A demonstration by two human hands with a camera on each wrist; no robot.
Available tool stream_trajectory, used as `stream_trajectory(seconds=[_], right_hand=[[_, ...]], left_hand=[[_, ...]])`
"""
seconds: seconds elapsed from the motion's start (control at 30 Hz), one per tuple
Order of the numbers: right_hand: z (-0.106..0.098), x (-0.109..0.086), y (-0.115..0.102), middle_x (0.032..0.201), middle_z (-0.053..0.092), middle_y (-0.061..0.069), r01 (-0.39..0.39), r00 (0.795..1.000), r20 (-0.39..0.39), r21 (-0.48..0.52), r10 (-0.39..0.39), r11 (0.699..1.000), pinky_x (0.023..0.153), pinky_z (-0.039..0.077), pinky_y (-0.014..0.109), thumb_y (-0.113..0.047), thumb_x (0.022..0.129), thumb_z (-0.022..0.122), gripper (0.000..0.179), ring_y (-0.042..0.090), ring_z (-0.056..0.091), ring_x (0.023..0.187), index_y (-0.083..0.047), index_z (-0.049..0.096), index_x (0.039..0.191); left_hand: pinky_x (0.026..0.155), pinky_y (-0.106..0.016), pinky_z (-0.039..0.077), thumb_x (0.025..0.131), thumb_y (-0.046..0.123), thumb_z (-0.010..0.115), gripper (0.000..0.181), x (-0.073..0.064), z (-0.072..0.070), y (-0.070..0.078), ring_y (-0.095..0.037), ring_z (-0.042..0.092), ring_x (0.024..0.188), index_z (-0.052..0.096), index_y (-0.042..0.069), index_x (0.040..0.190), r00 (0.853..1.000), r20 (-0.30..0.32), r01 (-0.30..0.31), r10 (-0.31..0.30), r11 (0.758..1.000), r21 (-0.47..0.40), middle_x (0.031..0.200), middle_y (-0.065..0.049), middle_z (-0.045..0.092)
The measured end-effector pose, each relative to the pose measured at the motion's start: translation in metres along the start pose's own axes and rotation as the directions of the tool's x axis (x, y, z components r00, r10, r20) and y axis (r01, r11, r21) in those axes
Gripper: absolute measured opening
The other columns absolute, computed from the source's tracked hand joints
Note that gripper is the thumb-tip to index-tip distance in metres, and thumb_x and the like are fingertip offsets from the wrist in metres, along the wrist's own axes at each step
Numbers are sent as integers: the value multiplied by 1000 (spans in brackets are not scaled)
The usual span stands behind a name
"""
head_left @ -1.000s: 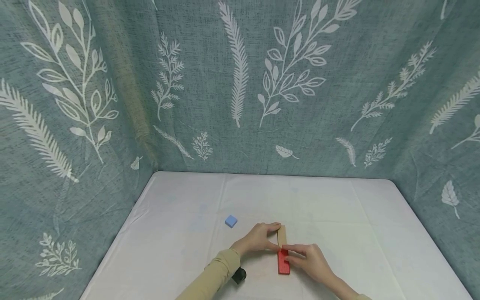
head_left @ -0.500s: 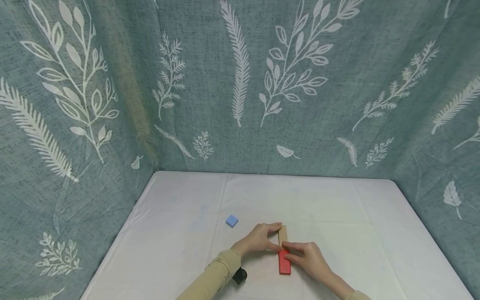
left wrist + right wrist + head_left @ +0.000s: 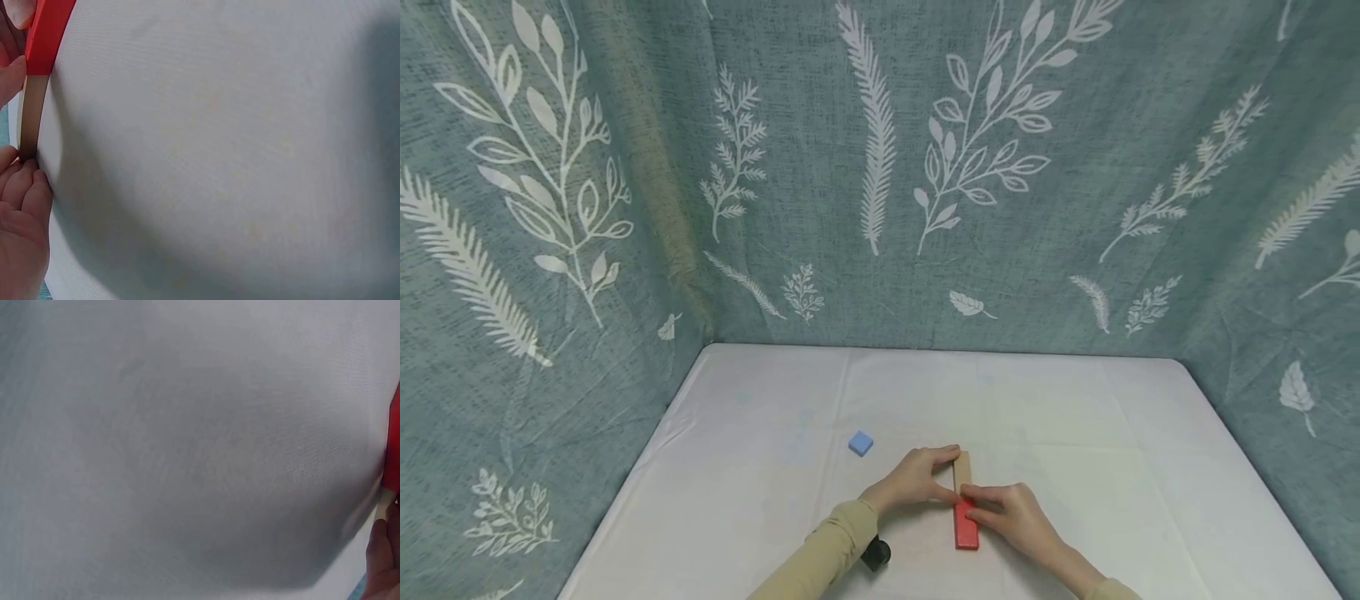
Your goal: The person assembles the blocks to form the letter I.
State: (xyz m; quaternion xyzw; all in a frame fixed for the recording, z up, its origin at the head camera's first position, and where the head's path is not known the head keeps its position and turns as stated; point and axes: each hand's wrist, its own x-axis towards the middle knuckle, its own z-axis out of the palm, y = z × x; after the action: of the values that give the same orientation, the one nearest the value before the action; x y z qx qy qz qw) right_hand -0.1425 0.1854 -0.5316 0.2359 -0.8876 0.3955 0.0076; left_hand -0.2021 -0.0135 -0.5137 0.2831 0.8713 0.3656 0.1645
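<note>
A light wooden block and a red block lie end to end in one line on the white cloth. My left hand spans the wooden block, fingers at its far end and thumb by the join. In the left wrist view, several fingertips curl against the end of the wooden block. From the right, my right hand pinches the red block near the join, partly covering it. The right wrist view shows only a strip of the red block at its edge.
A small blue square block lies beyond my left hand. A black object shows beside the left sleeve. The white-covered table meets a green leaf-patterned curtain at the back and both sides.
My right hand has shifted slightly farther away along the red block toward the join. The left hand and the blocks stay in place.
</note>
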Motion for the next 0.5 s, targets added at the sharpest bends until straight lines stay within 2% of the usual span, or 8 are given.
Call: stream_trajectory(seconds=[0.3,0.5], right_hand=[[-3,1,-2,109,71,6,-6,1000,27,6,6,1000,82,59,28,-15,79,74,34,19,67,104,-3,70,111],[-3,1,-4,107,72,7,2,1000,28,-7,-2,1000,81,59,28,-13,79,75,33,17,67,102,-4,71,110]], left_hand=[[113,-33,37,76,23,79,74,2,-6,1,-24,43,135,46,-1,138,999,-3,-43,43,997,58,144,-12,47],[114,-36,37,80,25,77,73,0,-22,7,-22,42,136,44,3,141,1000,0,-9,9,1000,19,147,-8,45]])
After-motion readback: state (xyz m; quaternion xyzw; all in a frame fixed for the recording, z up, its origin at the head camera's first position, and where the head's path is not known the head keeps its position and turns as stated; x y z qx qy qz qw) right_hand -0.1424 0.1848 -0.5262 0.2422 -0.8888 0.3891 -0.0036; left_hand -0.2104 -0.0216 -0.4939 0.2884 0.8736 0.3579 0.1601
